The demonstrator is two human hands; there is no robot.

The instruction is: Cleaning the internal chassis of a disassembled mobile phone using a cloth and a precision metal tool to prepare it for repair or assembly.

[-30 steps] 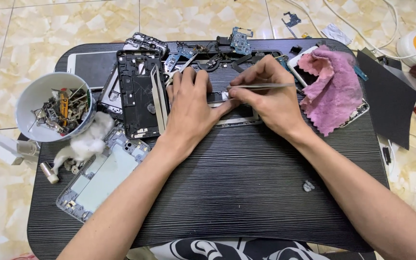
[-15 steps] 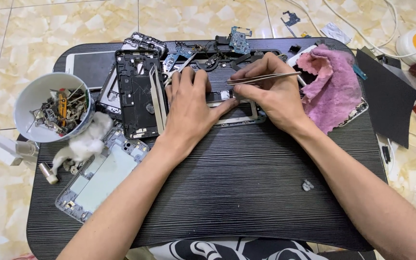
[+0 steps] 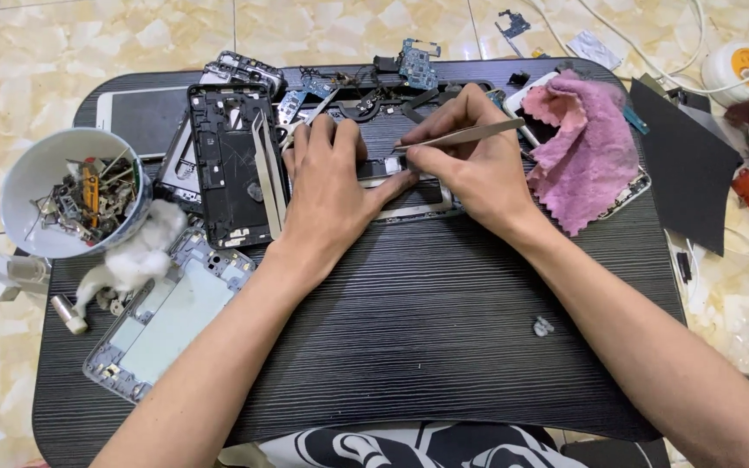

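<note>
Two hands meet over one opened phone (image 3: pixel 409 204) lying across the far middle of the worktop (image 3: pixel 409 347). Left hand (image 3: pixel 327 186) lies flat on the phone, fingers spread and pressing it down; its grip is an open-palm hold, closed round nothing. Right hand (image 3: pixel 470 169) pinches metal tweezers (image 3: pixel 461 136) between thumb and fingers, the grip closed on them. Tweezer tips point left and sit at a small part inside the phone, just beside the left thumb. Whether the tips have hold of anything cannot be told.

Progress, as judged from the layout: the phone is already open, its inside exposed, so disassembly is well along. Work on the small inner part is in hand and looks unfinished. Nothing shows reassembly begun.

Just left of the left hand, a black frame (image 3: pixel 231 165) lies stripped, with a silver bezel (image 3: pixel 269 173) against its right edge. Circuit boards (image 3: pixel 413 61) and loose cables lie along the far edge. A pink cloth (image 3: pixel 582 147) lies right of the right hand, partly over another phone. At the left edge, a white bowl (image 3: pixel 23 186) holds screws and scrap parts; cotton wad (image 3: pixel 136 256) lies beside it, and a grey midframe (image 3: pixel 162 321) nearer the person. One small loose part (image 3: pixel 541 327) lies alone, well apart, on the near right.
</note>
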